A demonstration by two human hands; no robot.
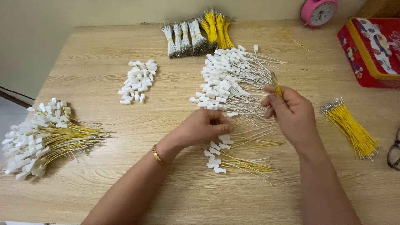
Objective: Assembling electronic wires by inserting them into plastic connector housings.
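We have the left hand [204, 127] curled shut over a small white connector, knuckles up, resting low on the table [104, 66] just in front of the big fan of white-wired connectors [227, 81]; the right hand [291, 114] is pinched on a yellow wire [275, 85], held upright just right of that fan; the two hands are near each other but apart.

What could go wrong, as we judge it: the thin wire could bend or miss its slot if the hands meet at an angle, since the connector opening is hidden under our left fingers; a sleeve-less forearm sweeping back could also drag the finished pieces [233, 160] lying just nearer to us than the fan, because they sit right beneath both wrists; and wires of the fan could snag on the left knuckles, which nearly touch its near edge.

Around the fan: a heap of loose white housings [138, 81] lies to its left; a large pile of yellow-wired connectors [41, 137] sits far left of it, at the table's edge; tied bundles of white and yellow wires [198, 35] lie beyond it; a loose sheaf of yellow wires [350, 127] lies to its right, with a red tin [371, 50] and a pink clock [318, 11] further right and beyond; nothing stands between our hands.
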